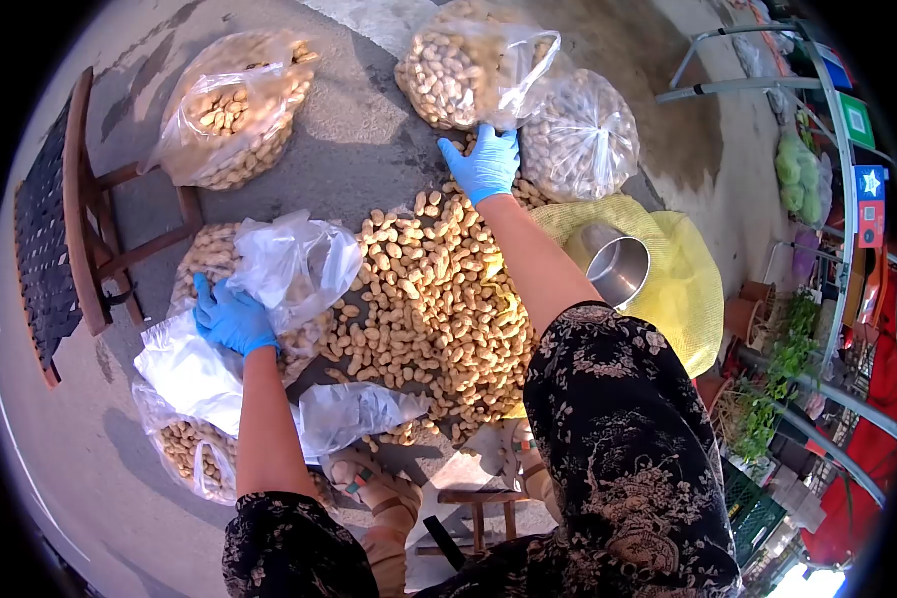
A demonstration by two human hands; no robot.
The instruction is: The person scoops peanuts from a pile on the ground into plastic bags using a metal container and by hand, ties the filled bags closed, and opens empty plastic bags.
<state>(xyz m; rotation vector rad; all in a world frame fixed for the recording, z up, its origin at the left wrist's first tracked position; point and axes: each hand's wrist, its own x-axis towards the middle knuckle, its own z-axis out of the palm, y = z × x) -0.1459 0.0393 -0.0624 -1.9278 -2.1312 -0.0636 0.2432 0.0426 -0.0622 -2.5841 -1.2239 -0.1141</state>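
My left hand (233,316), in a blue glove, lies on a clear plastic bag of peanuts (209,257) at the left, beside crumpled clear plastic (299,264) and a white plastic bag (194,364). Its fingers look apart. Farther out, my right hand (484,165), also gloved in blue, reaches against the lower side of a full peanut bag (448,75); thumb and fingers are spread, the fingertips partly hidden at the plastic. Next to it stands a tied peanut bag (580,135). Loose peanuts (439,289) form a heap between my arms.
A yellow mesh sack (683,279) holds up a metal pot (620,271) right of the heap. Another peanut bag (234,110) stands at upper left near a wooden chair (90,219). A small stool (478,498) is by my feet; a metal rack (837,199) stands far right.
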